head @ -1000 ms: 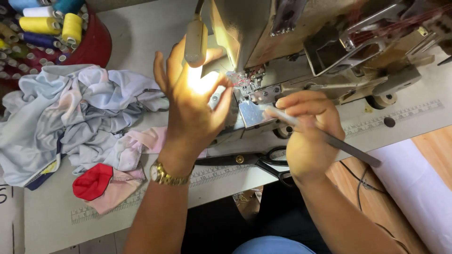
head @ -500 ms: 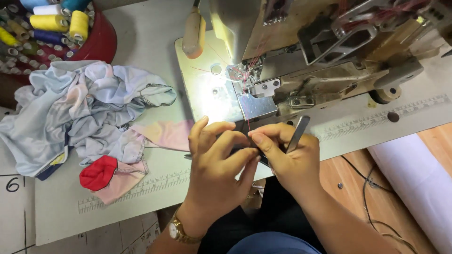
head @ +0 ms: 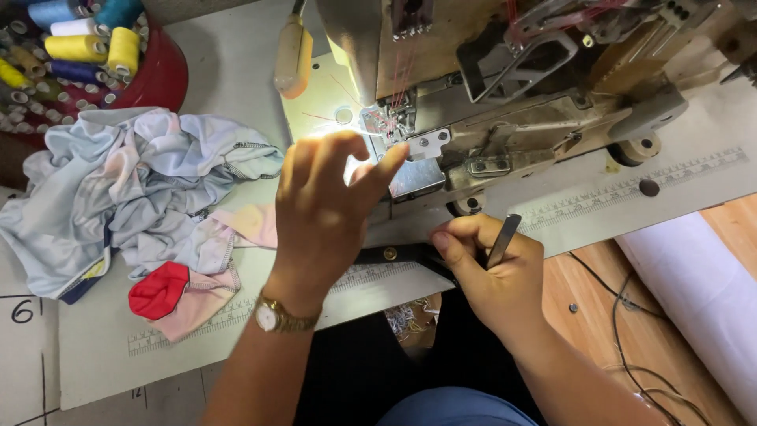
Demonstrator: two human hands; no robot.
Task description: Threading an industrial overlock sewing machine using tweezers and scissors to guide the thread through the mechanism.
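Left hand (head: pixel 327 209) reached toward sewing machine (head: pixel 505 95), fingers spread, holding nothing. Right hand (head: pixel 493 272) clamped on tweezers (head: pixel 502 241) — thin, stiff, light metal, probably slippery; best pinched mid-shaft.

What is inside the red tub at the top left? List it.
The red tub holds thread spools in yellow, blue, teal and white, lying jumbled. Its bottom is covered by them, and its left part runs out of the picture.

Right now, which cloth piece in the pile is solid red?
The small red piece at the pile's near edge, beside the pink piece. The other cloths are pale blue, white or pink.
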